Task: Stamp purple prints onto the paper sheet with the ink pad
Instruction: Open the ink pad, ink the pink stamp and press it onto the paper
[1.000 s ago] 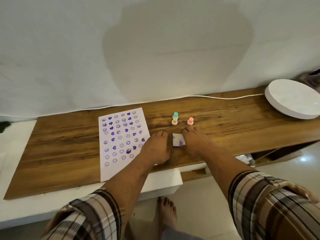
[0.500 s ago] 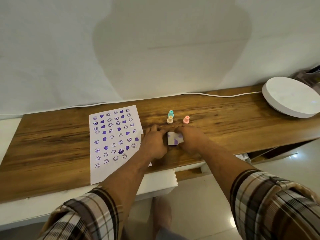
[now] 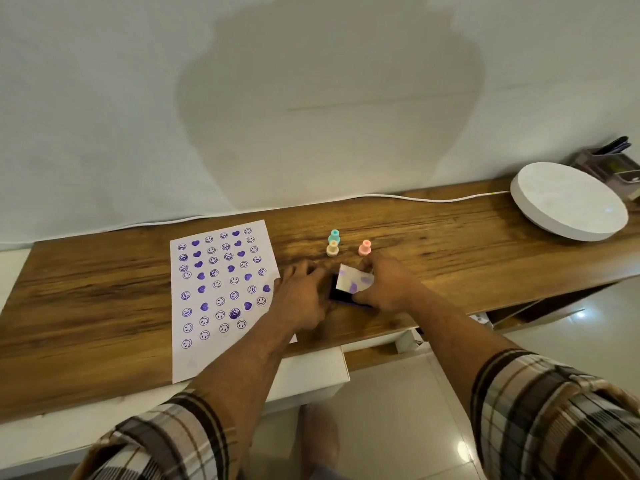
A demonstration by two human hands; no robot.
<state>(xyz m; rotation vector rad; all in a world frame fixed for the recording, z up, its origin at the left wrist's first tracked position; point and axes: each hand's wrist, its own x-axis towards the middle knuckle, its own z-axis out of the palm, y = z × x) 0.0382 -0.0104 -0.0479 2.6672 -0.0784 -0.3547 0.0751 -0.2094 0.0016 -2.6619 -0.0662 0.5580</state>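
Note:
A white paper sheet (image 3: pixel 221 292) with several rows of purple smiley and heart prints lies on the wooden table (image 3: pixel 450 258). Right of it sits the ink pad (image 3: pixel 341 296), a dark box whose white, purple-stained lid (image 3: pixel 355 283) stands tilted up. My left hand (image 3: pixel 303 294) grips the pad's left side. My right hand (image 3: pixel 388 285) holds the right side and the raised lid. Three small stamps stand just behind: teal (image 3: pixel 334 236), cream (image 3: pixel 332 248) and pink (image 3: pixel 364 247).
A round white disc (image 3: pixel 568 200) rests at the table's right end, with a box of dark items (image 3: pixel 613 164) behind it. A white cable (image 3: pixel 415 198) runs along the wall. A white drawer unit (image 3: pixel 311 375) and tiled floor lie below the front edge.
The ink pad's lid has swung up from flat to tilted open, baring the dark pad. Both hands have closed in on the box. The camera has shifted slightly.

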